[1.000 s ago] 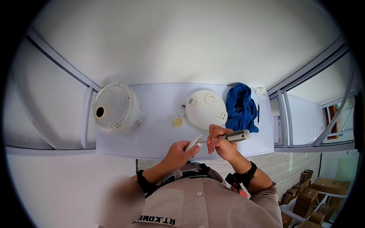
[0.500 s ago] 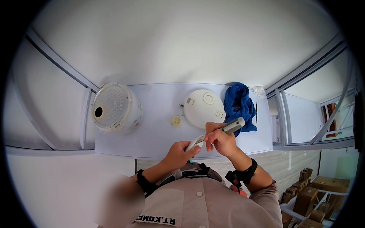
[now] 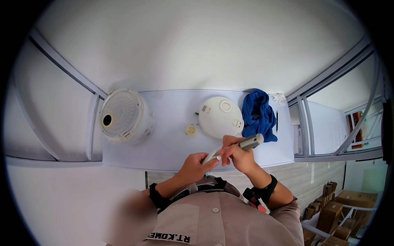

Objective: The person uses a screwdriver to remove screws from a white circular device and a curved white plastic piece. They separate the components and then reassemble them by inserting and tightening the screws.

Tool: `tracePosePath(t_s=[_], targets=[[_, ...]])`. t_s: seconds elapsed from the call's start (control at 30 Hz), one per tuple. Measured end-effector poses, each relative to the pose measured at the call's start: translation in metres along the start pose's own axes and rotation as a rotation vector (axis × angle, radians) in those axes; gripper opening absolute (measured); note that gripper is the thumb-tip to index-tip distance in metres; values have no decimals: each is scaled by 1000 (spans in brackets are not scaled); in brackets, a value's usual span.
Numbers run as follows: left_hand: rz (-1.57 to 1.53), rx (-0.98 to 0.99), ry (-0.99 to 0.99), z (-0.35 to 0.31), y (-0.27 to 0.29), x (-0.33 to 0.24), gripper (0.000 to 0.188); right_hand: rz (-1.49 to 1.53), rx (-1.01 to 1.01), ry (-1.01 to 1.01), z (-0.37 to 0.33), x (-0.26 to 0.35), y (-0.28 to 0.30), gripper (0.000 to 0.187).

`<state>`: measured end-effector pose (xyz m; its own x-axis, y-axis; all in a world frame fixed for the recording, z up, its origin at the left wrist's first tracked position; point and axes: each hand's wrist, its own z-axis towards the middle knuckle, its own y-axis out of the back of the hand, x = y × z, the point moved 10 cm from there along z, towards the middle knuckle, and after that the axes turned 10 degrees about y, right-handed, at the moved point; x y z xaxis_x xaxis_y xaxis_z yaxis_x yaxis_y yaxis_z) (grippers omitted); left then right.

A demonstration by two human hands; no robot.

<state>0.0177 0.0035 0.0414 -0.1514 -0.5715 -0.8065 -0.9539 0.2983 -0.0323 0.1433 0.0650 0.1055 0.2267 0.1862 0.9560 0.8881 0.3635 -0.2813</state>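
My left hand (image 3: 196,167) is closed around a curved white part (image 3: 212,156), held above the front of the white table (image 3: 164,158). In my right hand (image 3: 239,156) is a hand tool with a thick grey handle (image 3: 251,142), its butt pointing up and right. The tool's working end lies at the white part, mostly covered by my fingers, so its kind does not show. Just beyond my right hand lies a round white lid-like disc (image 3: 220,117). A small pale-yellow slotted disc (image 3: 191,130) sits to its left.
At the table's left stands a white tub-like vessel (image 3: 128,115) with a dark round hole. A crumpled blue cloth (image 3: 259,117) touches the disc's right side. Beside the cloth are a dark pen-like stick (image 3: 277,121) and crumpled white material (image 3: 278,97). Cardboard boxes (image 3: 330,217) stand at lower right.
My right hand has shifted slightly, and the tool's handle has tipped a little lower and to the right. The left hand keeps its hold on the white part, which shows a different angle.
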Motion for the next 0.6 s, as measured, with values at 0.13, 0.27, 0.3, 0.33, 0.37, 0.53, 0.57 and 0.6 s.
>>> tracePosePath(t_s=[0.13, 0.27, 0.3, 0.33, 0.37, 0.53, 0.57, 0.6], targets=[[-17, -16, -8, -1, 2, 0, 45, -74, 21, 82, -5, 9, -9, 20], [-46, -7, -20, -1, 0, 3, 45, 14, 32, 86, -6, 1, -3, 20], [-49, -7, -16, -3, 1, 2, 45, 98, 34, 64, -5, -1, -2, 21], [-52, 8, -33, -5, -1, -2, 45, 125, 31, 35, -5, -2, 0, 21], [-54, 22, -49, -6, -2, -6, 46, 152, 29, 5, -4, 1, 2, 21], [-42, 36, -67, -5, -2, -7, 44, 164, -29, -92, -9, 2, 8, 21], [-32, 30, -72, -5, -2, -9, 44, 117, -85, -59, -10, 2, 13, 23], [-22, 22, -76, -6, -1, -10, 44, 72, -139, -25, -10, 3, 17, 27]])
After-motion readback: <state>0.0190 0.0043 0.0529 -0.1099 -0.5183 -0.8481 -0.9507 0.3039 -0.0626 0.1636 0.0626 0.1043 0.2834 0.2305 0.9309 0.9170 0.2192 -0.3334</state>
